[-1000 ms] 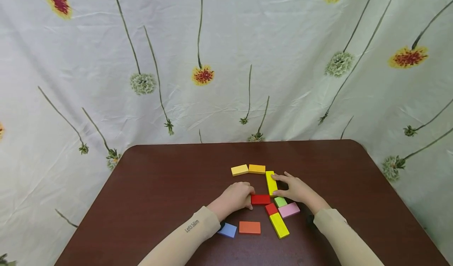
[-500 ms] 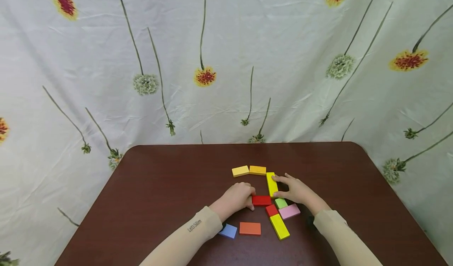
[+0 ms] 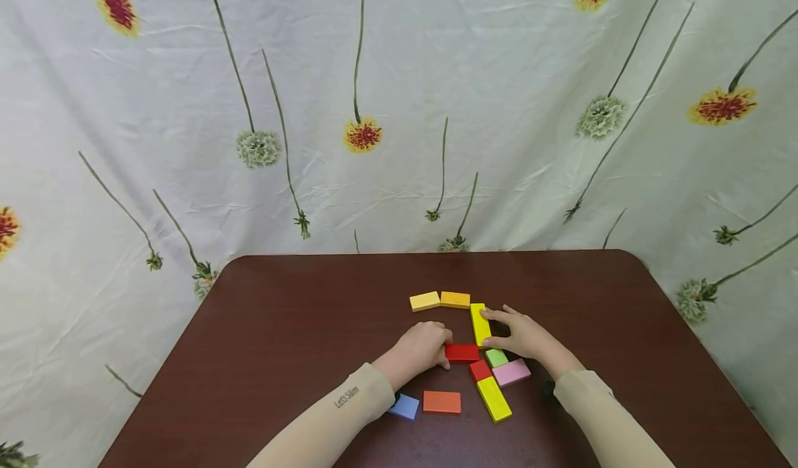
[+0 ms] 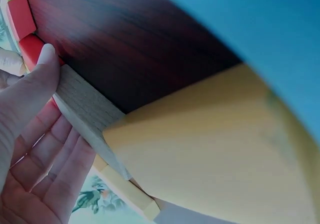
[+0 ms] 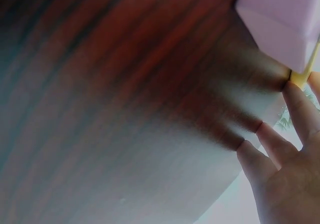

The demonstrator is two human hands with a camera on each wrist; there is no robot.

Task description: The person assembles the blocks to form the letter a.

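Note:
My left hand point(image 3: 419, 349) reaches over the left end of a red block point(image 3: 463, 353). In the left wrist view its thumb and fingers lie on opposite sides of a plain wooden block point(image 4: 92, 104), pinching it where it meets the red one. The head view hides that wooden block beneath the hand. My right hand point(image 3: 524, 334) has fingers and thumb spread against the right side of an upright-lying yellow block point(image 3: 479, 324). Several of its fingertips point(image 5: 247, 151) rest on the tabletop near a pink block point(image 5: 280, 24).
Two paler yellow blocks point(image 3: 440, 300) continue the line at the back. Nearer lie a green block point(image 3: 496, 358), a small red block point(image 3: 479, 370), another yellow block point(image 3: 494, 399), an orange block point(image 3: 442, 402) and a blue block point(image 3: 405, 407). All are on a dark brown table point(image 3: 299, 302) before a flowered cloth point(image 3: 399, 73).
The whole head view shifts slightly. Both hands and the blocks keep the same places relative to each other.

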